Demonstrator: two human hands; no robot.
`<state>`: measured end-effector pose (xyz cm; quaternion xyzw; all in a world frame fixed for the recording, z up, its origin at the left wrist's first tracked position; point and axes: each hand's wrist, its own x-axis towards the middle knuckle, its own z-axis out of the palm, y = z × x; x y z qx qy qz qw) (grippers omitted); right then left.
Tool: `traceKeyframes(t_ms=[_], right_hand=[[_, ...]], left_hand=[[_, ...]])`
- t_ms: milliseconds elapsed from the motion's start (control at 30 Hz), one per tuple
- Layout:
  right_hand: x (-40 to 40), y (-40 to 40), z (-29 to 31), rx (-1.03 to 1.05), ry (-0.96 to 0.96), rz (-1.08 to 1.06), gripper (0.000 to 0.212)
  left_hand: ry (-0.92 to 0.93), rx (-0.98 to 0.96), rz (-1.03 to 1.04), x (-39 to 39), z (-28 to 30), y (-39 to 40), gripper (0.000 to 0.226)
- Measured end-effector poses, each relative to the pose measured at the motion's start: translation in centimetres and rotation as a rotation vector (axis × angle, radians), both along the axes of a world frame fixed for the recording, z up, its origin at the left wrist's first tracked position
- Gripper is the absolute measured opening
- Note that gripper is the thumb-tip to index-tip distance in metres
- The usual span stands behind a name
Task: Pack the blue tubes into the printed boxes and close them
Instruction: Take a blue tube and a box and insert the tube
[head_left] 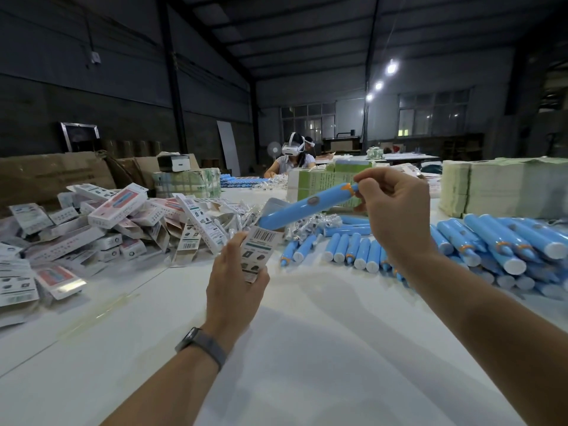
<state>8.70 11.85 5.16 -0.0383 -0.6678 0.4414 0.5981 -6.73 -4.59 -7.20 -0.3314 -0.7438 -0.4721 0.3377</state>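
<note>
A white table [307, 348] fills the lower view, its near edge cut off by the frame. On its left lies a heap of printed boxes [116, 219], some lying flat and unfolded, others made up; the heap runs out past the left edge. On the right, a pile of blue tubes [491, 244] lies mostly with white flat ends toward the camera, partly hidden behind the right forearm and cut off at the right edge. Behind it stand stacks of pale green sheets [504, 189]. Small clear-wrapped items [310, 226] lie between the heaps, too small to make out. Across the table sits a person [290, 162] wearing a white headset, the body mostly hidden by green cartons [187, 181].

The left hand [236, 281], a grey band [203, 345] on its wrist, grips 1 printed box [261, 250] from below, fingers curled round it; the lower part of the box is hidden by the hand. The right hand [396, 207] pinches the orange-collared tip of 1 blue tube [307, 207], held up and to the right of the box. The tube slopes down to the left, its blunt end at the box's open top; whether it is already inside is hard to tell.
</note>
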Motion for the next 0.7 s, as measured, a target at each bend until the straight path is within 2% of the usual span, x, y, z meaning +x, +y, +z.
traceKeyframes(t_ms=[133,300,433,567,700], right_hand=[[0.6,0.1,0.3,0.024,-0.032,-0.01,0.028],[1.7,-0.3,0.8,0.174,-0.081,-0.064,0.029],[1.2,-1.6,-0.4,0.235,-0.156,0.003,0.034],[-0.3,-3.1,-2.8,0.267,-0.275,0.048,0.023],[-1.5,-3.9,-4.1,0.275,-0.282,0.052,0.019]], left_hand=[[0.037,-0.028,-0.014,0.0,-0.1,0.0,0.073],[0.123,-0.146,0.002,0.3,0.0,0.0,0.071],[0.096,-0.135,-0.054,0.8,0.1,0.6,0.069],[0.107,-0.133,-0.087,1.1,0.0,0.7,0.068],[0.087,-0.113,-0.089,1.0,0.1,0.8,0.067]])
